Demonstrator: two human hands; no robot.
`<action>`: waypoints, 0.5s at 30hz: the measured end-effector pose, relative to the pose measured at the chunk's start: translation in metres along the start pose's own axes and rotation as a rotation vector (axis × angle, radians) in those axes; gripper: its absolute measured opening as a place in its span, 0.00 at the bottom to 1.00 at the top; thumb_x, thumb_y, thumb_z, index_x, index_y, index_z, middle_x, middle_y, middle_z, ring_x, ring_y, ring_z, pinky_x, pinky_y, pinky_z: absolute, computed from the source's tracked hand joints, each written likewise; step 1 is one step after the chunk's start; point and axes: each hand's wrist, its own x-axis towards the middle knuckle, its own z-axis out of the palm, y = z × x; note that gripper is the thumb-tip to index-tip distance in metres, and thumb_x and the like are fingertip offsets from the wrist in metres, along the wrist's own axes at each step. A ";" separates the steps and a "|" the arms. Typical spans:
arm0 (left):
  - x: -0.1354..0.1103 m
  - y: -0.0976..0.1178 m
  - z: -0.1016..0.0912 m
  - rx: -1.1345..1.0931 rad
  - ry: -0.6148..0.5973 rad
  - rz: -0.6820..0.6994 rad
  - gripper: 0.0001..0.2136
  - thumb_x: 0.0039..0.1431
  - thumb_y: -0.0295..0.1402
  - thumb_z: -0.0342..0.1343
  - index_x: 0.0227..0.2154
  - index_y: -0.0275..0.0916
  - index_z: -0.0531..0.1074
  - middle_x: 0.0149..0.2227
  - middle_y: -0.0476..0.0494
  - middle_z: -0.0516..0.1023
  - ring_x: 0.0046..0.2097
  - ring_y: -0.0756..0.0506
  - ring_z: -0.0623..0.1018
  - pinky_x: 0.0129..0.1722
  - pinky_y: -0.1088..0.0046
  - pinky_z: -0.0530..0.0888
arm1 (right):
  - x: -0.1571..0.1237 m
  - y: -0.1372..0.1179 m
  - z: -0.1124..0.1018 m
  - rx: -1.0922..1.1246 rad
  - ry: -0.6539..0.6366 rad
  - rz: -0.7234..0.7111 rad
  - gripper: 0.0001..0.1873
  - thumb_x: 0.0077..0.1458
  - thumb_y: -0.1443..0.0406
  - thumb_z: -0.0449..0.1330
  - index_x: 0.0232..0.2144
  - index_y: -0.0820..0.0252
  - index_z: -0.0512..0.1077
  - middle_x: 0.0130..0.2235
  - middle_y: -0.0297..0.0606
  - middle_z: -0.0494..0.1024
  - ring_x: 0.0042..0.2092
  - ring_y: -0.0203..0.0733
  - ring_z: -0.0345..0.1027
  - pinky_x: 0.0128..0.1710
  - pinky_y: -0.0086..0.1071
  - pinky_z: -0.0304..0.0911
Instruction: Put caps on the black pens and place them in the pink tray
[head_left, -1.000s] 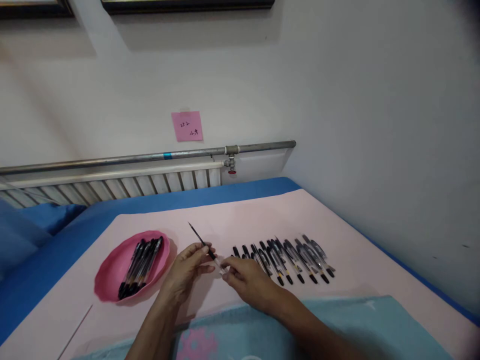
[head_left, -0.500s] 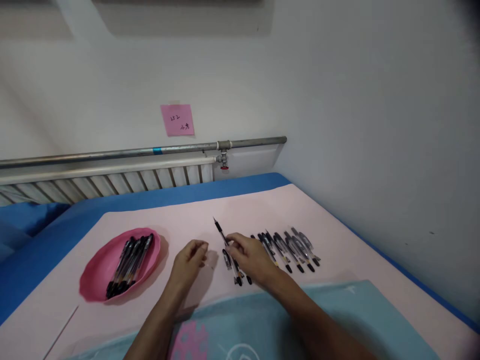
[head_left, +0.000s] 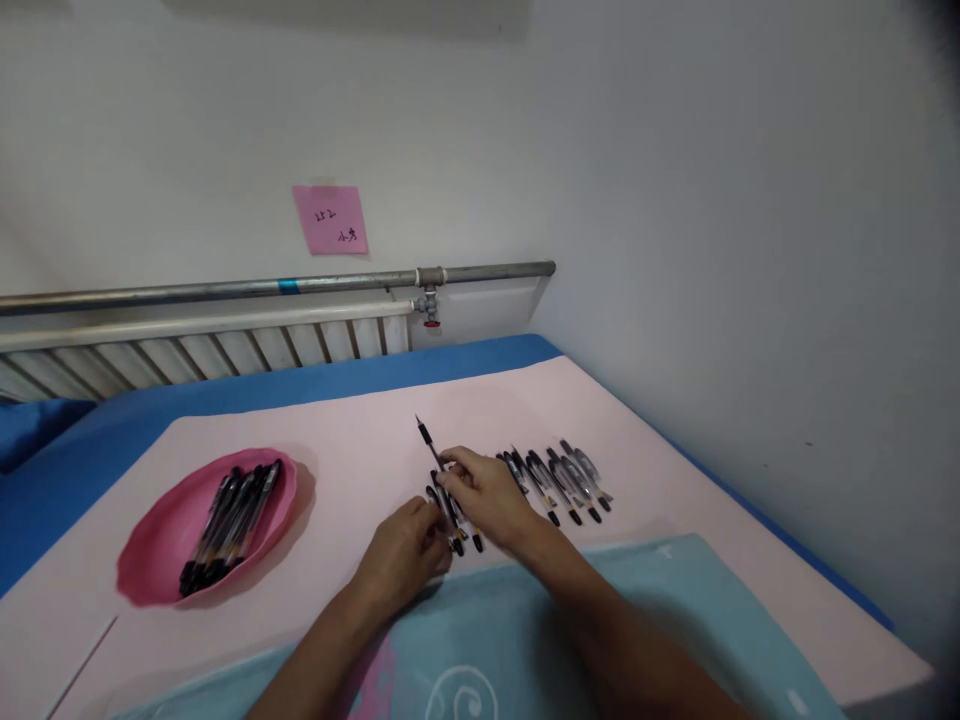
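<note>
- Pinched between thumb and fingers of the right hand (head_left: 484,492) is a pen (head_left: 427,436), tilted, its bare tip pointing toward the wall.
- Left hand (head_left: 401,555), fingers curled, is low beside some loose pens (head_left: 478,540) under the right hand; from where I stand I cannot tell whether it grips one.
- Nearest the person, a teal cloth (head_left: 607,615) lies beneath the forearms, over the pink mat (head_left: 360,440).
- White stick (head_left: 82,667) on the mat, far to the left.
- Farther up on that side, a pink bowl (head_left: 161,550) holds a bundle of pens (head_left: 232,525).
- Right of the hands, a row of pens (head_left: 564,483) lies slanted, some overlapping.
- Beyond the mat: blue border (head_left: 450,358), radiator (head_left: 270,348), pipe (head_left: 187,292) with a red-handled valve (head_left: 431,305).
- On the wall (head_left: 712,250), a pink note (head_left: 331,222).
</note>
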 end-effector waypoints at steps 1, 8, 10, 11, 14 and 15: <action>-0.001 0.002 0.001 -0.014 -0.031 0.007 0.05 0.48 0.26 0.48 0.26 0.40 0.67 0.30 0.48 0.68 0.32 0.50 0.68 0.31 0.76 0.63 | 0.000 0.000 0.000 -0.004 0.003 0.003 0.11 0.51 0.65 0.52 0.37 0.58 0.70 0.23 0.29 0.70 0.26 0.32 0.63 0.27 0.24 0.55; -0.001 0.008 0.004 0.102 -0.097 -0.018 0.05 0.50 0.29 0.50 0.29 0.40 0.69 0.33 0.47 0.71 0.34 0.49 0.70 0.32 0.76 0.63 | -0.001 -0.002 0.000 -0.017 -0.014 0.013 0.11 0.51 0.66 0.52 0.38 0.58 0.70 0.24 0.29 0.70 0.25 0.31 0.62 0.27 0.23 0.55; -0.001 0.010 0.004 0.158 -0.126 -0.022 0.07 0.52 0.31 0.47 0.31 0.40 0.70 0.33 0.46 0.71 0.33 0.49 0.71 0.32 0.76 0.64 | -0.001 -0.001 0.000 -0.018 -0.013 0.014 0.12 0.50 0.66 0.52 0.38 0.58 0.70 0.24 0.29 0.70 0.25 0.31 0.62 0.27 0.23 0.55; -0.002 0.011 0.004 0.201 -0.130 -0.037 0.08 0.54 0.32 0.45 0.31 0.40 0.70 0.33 0.45 0.71 0.32 0.49 0.71 0.32 0.75 0.64 | -0.001 -0.001 0.000 -0.023 -0.012 0.015 0.12 0.50 0.66 0.52 0.38 0.58 0.70 0.23 0.29 0.70 0.25 0.31 0.63 0.27 0.23 0.55; -0.005 0.012 0.007 0.338 -0.102 -0.126 0.12 0.56 0.32 0.41 0.30 0.38 0.70 0.31 0.41 0.71 0.30 0.47 0.71 0.29 0.72 0.63 | -0.001 -0.002 0.000 -0.042 -0.015 0.012 0.12 0.51 0.65 0.52 0.38 0.58 0.70 0.23 0.29 0.70 0.25 0.31 0.62 0.26 0.23 0.55; -0.006 0.011 0.008 0.358 -0.087 -0.152 0.10 0.55 0.31 0.43 0.30 0.37 0.70 0.31 0.40 0.71 0.30 0.46 0.72 0.29 0.72 0.63 | -0.001 -0.002 0.000 -0.045 -0.021 0.009 0.12 0.51 0.65 0.52 0.38 0.58 0.70 0.22 0.29 0.69 0.24 0.31 0.62 0.26 0.23 0.54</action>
